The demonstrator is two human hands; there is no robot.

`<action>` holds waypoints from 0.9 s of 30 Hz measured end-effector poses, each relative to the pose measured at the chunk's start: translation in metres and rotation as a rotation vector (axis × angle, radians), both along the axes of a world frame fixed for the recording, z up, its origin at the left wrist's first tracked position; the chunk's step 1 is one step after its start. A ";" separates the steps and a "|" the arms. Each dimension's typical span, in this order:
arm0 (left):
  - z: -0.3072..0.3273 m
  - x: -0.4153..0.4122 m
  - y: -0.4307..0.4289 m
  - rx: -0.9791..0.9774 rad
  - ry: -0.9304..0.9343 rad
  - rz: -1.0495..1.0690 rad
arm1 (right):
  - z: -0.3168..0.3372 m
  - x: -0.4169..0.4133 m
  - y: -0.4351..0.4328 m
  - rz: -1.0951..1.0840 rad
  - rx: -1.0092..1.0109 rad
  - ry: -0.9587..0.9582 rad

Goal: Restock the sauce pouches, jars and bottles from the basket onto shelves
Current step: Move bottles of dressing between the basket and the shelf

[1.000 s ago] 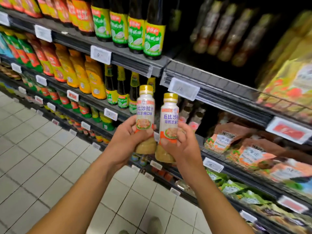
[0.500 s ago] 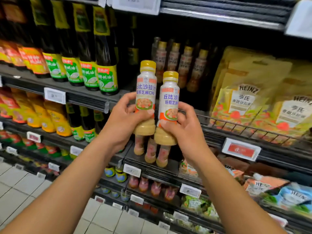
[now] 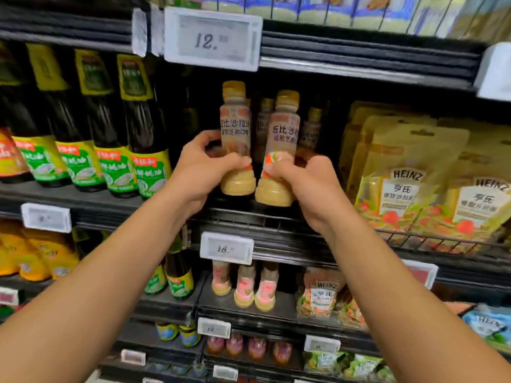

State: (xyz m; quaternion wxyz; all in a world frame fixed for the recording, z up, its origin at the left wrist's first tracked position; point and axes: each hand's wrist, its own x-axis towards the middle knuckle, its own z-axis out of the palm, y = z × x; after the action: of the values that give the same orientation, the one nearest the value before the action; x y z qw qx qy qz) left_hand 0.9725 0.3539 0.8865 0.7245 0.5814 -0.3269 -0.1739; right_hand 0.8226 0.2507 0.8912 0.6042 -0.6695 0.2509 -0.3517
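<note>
Two bottles: left bottle (image 3: 235, 128) and right bottle (image 3: 284, 134), yellow-capped, side by side, bases almost touching.
Where they are: in the air just above the shelf lip (image 3: 249, 217), apparently not yet resting on it (motion blur makes this a judgement).
Key relation: the slot lies straight ahead of both hands, between the dark green-labelled bottles (image 3: 143, 150) on the left and the Heinz pouches (image 3: 401, 175) on the right; matching back-row bottles (image 3: 311, 128) stand behind.
Long axis: vertical, caps up; the right bottle leans slightly.
Left hand (image 3: 204, 172): thumb and fingers curled tight round its bottle's waist.
Right hand (image 3: 301, 186): wrapped the same way round the other bottle, low on the label.
Nearer hand: neither clearly; the left bottle sits a little higher.
Next move: likely forward and down, bases landing in front of the back row.
</note>
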 end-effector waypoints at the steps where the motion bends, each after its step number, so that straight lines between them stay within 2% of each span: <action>1: 0.000 0.008 -0.004 0.016 -0.024 -0.013 | 0.001 0.006 -0.005 -0.013 -0.019 0.035; 6: -0.006 0.040 -0.019 0.085 -0.109 -0.088 | -0.005 0.033 -0.020 -0.093 -0.062 0.223; 9: -0.012 0.051 -0.027 0.129 -0.151 -0.114 | -0.007 0.047 -0.023 -0.062 -0.146 0.256; 12: -0.019 0.056 -0.033 0.167 -0.212 -0.103 | -0.007 0.058 -0.028 -0.154 -0.279 0.354; 17: -0.030 0.060 -0.037 0.161 -0.207 -0.091 | -0.013 0.063 -0.033 -0.138 -0.306 0.340; 20: -0.036 0.062 -0.038 0.172 -0.228 -0.097 | -0.014 0.063 -0.038 -0.131 -0.352 0.423; 24: -0.042 0.065 -0.038 0.318 -0.340 -0.058 | -0.020 0.062 -0.045 -0.084 -0.396 0.581; 27: -0.043 0.069 -0.040 0.406 -0.401 -0.037 | -0.017 0.065 -0.047 -0.057 -0.417 0.614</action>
State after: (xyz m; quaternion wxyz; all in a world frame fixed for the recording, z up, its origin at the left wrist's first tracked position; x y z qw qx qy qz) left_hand 1.0414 0.3139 0.8432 0.5106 0.7313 -0.4328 -0.1307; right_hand 0.8871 0.2039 0.8739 0.3412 -0.8453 0.3621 -0.1946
